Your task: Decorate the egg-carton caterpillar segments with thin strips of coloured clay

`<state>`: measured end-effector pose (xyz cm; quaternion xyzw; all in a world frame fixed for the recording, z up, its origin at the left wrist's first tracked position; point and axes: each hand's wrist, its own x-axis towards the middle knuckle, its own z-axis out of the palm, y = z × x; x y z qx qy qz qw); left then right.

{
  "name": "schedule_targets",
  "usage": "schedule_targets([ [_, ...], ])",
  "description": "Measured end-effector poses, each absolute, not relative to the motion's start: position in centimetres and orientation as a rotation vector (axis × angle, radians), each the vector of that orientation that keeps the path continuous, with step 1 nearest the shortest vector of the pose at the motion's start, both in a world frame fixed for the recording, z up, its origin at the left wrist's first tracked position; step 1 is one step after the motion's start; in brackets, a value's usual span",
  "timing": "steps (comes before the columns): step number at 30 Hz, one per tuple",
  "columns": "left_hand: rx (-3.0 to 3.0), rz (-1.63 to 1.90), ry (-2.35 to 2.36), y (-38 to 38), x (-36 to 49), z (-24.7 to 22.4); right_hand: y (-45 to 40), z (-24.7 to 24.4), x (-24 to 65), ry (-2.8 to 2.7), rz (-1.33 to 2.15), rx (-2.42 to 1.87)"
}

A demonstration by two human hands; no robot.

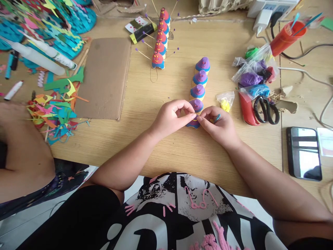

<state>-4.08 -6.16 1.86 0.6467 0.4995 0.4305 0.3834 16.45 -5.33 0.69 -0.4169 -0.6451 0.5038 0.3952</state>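
Note:
A row of purple, blue and yellow clay-covered cups with small smiling faces runs away from me like a caterpillar. Over its nearest segment, my left hand pinches thumb and forefinger together. Meeting it there, my right hand is closed too, its thumb and forefinger pinched. A blue tool tip pokes out between the right fingers; the rest of it is hidden. Whatever lies between the left fingertips is too small to make out. The fingers partly cover the nearest face.
A finished-looking red caterpillar with sticks stands behind. Cardboard and paper scraps lie left, near another person's arm. Rightward are bagged clay, a yellow clay bag, scissors, red cup and phone.

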Motion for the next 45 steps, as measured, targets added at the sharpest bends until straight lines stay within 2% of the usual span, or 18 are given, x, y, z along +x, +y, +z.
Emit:
schedule_targets([
  [45,1.696,1.069,1.280,-6.05,-4.21,2.07,-5.78,0.79,16.56,-1.596,1.189,-1.103],
])
